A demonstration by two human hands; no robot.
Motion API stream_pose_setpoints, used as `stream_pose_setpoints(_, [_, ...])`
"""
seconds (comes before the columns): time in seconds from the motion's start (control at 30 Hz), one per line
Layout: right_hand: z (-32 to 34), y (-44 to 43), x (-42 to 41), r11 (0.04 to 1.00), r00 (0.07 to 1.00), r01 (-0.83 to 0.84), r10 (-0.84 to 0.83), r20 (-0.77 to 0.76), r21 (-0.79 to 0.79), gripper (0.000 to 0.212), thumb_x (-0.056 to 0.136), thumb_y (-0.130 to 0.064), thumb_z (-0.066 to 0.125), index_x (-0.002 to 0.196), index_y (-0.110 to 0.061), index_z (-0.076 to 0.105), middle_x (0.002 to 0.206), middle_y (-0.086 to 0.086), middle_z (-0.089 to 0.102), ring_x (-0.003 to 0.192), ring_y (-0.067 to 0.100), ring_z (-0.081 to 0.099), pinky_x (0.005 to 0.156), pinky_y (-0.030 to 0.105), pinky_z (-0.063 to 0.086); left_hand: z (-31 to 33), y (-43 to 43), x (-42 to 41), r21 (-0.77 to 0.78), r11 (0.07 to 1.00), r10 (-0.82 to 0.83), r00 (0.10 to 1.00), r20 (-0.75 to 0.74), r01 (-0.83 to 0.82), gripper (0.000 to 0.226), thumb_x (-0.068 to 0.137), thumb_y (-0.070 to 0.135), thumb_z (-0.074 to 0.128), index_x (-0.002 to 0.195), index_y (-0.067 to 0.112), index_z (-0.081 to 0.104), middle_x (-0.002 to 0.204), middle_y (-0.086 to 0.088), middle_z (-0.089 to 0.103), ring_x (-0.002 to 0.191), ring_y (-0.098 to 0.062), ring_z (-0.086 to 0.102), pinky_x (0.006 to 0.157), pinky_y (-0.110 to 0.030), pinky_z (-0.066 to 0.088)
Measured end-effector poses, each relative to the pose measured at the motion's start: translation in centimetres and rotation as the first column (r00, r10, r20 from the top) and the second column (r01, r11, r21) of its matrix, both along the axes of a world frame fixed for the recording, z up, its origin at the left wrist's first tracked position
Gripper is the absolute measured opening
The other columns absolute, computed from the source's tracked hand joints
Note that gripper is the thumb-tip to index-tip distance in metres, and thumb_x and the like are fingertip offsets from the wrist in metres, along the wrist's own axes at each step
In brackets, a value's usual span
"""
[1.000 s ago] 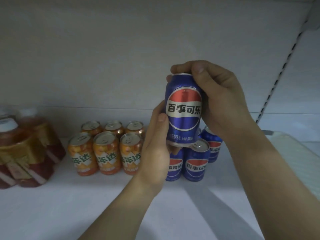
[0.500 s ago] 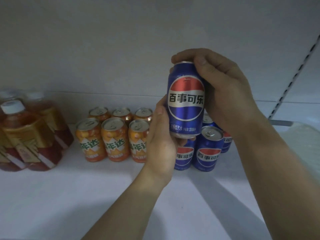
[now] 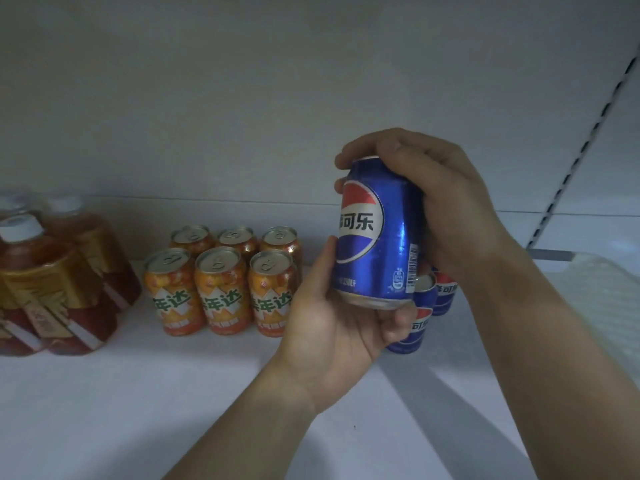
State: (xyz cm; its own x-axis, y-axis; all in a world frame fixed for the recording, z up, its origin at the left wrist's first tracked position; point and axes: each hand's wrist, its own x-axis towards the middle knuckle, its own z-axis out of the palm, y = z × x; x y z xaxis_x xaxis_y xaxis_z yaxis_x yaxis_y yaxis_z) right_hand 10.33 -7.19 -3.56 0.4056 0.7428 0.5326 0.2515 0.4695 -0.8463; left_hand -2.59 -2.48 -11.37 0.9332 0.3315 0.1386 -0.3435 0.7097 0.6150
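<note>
I hold a blue cola can [image 3: 384, 237] upright above a white shelf [image 3: 173, 393], with both hands on it. My right hand [image 3: 440, 206] grips its top and right side, the fingers curled over the rim. My left hand [image 3: 332, 327] cups its base, the thumb up along the left side and the fingers curled under the bottom. The can's round red, white and blue logo faces left and its barcode faces me. Behind the can and my left hand, more blue cola cans [image 3: 427, 306] stand on the shelf, mostly hidden.
Several orange soda cans [image 3: 221, 285] stand in two rows left of my hands. Amber tea bottles [image 3: 52, 282] with white caps stand at the far left. A slotted shelf upright [image 3: 581, 150] runs up the right side, and a white ribbed surface [image 3: 602, 306] lies at the right.
The can has turned in my hands: its logo, first facing me, now faces left and the barcode shows. My left hand has slid from the can's side to under its base.
</note>
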Motion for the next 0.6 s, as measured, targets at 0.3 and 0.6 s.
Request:
stream_pose_setpoints(0.3, [0.5,-0.5,-0.5,0.999,0.999,0.031,-0.032,0.037,0.030,0.029,0.105,-0.008,0.045,0.100,-0.009,0.073,0.105,0.006,0.078,0.093,0.023,0.076,0.078,0.032,0.061,-0.2,-1.7,0.1,0.582,0.572,0.622,0.768,0.152,-0.578,0.067,0.075,0.025,0.081,0.130,0.031,0.044,0.119,0.018,0.065,0.108,-0.008,0.069,0.080,-0.022,0.058])
stream_pose_setpoints(0.6, [0.2,0.2,-0.9,0.999,0.996,0.039,-0.037,0.078,-0.029,0.020,0.096,-0.023,0.060,0.095,-0.012,0.077,0.101,0.010,0.078,0.092,0.033,0.076,0.080,0.039,0.063,-0.6,-1.6,0.0,0.592,0.526,0.632,0.746,0.208,-0.611,0.057,0.082,0.031,0.072,0.130,0.034,0.040,0.118,0.023,0.064,0.108,-0.004,0.068,0.081,-0.018,0.057])
